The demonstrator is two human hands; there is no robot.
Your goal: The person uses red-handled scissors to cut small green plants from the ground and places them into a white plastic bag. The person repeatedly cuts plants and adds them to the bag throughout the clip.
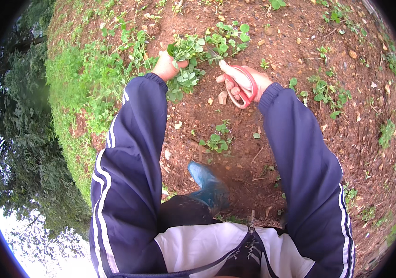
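In my left hand (pixel 168 66) is a bunch of green leafy stems (pixel 188 48), with round leaves spilling above and below the fingers. My right hand (pixel 237 78) grips a pair of scissors (pixel 252 83) by its red handles. The scissor blades (pixel 213 53) point up and left, close to the stems just right of the bunch; leaves partly hide them, so whether they are parted cannot be told. A low round-leaved plant (pixel 231 39) spreads over the soil beyond the blade tips.
Reddish stony soil (pixel 281 52) surrounds the hands. Dense green growth (pixel 83 76) covers the ground at left, with trees (pixel 17 132) behind it. Small weeds (pixel 217 140) grow between my arms, near a blue boot (pixel 206 182). More low plants (pixel 328 93) dot the soil at right.
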